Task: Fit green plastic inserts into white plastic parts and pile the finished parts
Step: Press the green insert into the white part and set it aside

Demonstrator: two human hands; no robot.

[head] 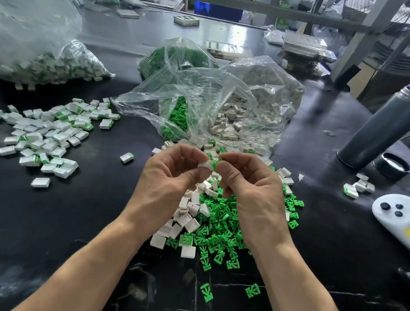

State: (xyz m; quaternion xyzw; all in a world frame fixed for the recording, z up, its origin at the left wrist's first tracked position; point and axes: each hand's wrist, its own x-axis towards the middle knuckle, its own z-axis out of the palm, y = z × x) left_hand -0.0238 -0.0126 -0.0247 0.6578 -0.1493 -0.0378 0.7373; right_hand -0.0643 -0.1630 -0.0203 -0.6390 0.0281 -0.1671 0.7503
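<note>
My left hand [171, 174] pinches a small white plastic part [203, 165] between thumb and fingers. My right hand [250, 185] pinches a green insert [214, 165] right beside it, the two pieces touching above the table. Under my hands lies a mixed heap of loose white parts [185, 217] and green inserts [220, 236]. A spread pile of finished white-and-green parts [48, 132] covers the table at the left. One finished part [127, 157] lies alone between that pile and my left hand.
An open clear bag [202, 106] behind my hands holds green inserts and white parts. A second bag [43, 64] of finished parts lies far left. At right stand a dark cylinder [380, 126], a black lid [393, 166], a white handheld device [398, 217] and several parts [359, 188].
</note>
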